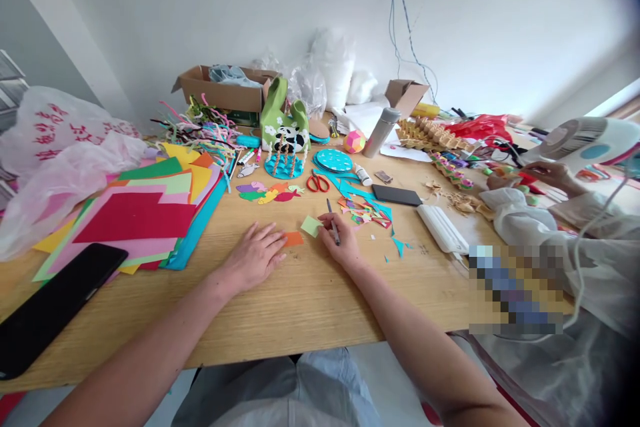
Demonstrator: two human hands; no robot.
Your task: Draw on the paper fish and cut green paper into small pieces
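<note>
My left hand [256,252] lies flat on the wooden table with its fingers stretched out. Its fingertips rest at the left edge of a small orange paper piece [295,239]. In my right hand [342,240] is a pen [330,206], gripped between thumb and fingers. A small light green paper square [311,225] lies against the fingers of that hand. Beyond both hands are several colored paper fish cutouts [270,193], a grey fish cutout [245,170] and red-handled scissors [317,181]. Colored paper scraps [364,213] are scattered to the right.
Stacked colored paper [133,217] and a black phone [60,307] lie left. Behind stand a green panda bag [286,127], blue discs [334,160] and a grey bottle [381,133]. Rightward are a black flat case [397,195], a white device [443,229] and another person's hands [550,177].
</note>
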